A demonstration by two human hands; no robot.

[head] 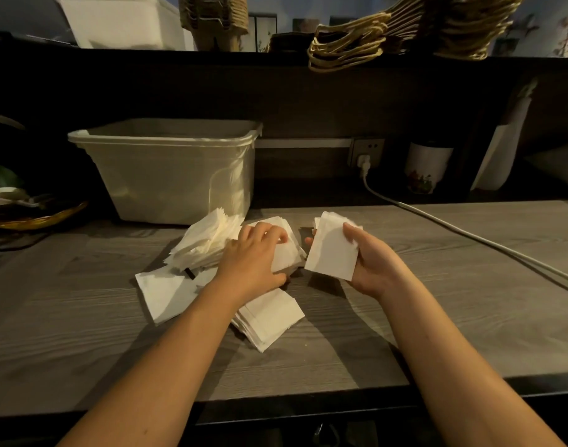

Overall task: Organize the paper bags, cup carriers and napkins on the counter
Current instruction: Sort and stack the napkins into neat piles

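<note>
The grey wood-grain counter (405, 317) carries a napkin stack (289, 256) directly under my left hand (253, 256). A loose heap of napkins (205, 240) lies just beyond and left of that hand. A single sheet (166, 295) lies left of my wrist and a second stack (269, 317) just beneath it. A pale plastic bin (166, 175) stands behind the heap. A white cable (469, 237) runs across beyond my right hand (373, 262).

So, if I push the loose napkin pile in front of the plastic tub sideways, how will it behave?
The napkin pile would probably shear and fan out, not slide whole: its sheets already lie askew. The sheets look thin, so likely light and floppy, easily creased.
</note>
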